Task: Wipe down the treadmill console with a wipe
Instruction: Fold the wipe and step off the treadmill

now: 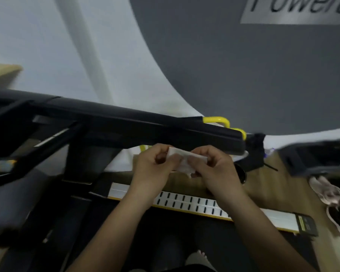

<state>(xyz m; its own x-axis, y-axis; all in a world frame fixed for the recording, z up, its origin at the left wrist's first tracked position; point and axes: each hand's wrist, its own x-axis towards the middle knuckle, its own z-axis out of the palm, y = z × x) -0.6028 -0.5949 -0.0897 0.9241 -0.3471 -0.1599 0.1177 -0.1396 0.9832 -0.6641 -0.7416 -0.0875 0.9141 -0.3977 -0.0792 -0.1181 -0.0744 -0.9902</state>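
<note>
Together, both hands [186,165] pinching white wipe [185,160] — below black handrail [126,122]

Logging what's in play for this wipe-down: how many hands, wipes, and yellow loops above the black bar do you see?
Hands: 2, left hand and right hand
White wipe: 1, pinched by both hands
Yellow loops: 2
Total: 5

Wall sign [296,11]: "Powere…", dark italic letters on grey plate, cut off by pic's top & right edges; well above treadmill rail [126,122], to the right.
Black sticker [307,225]: yellow print, too blurred to read; below rail, to the right.
</note>
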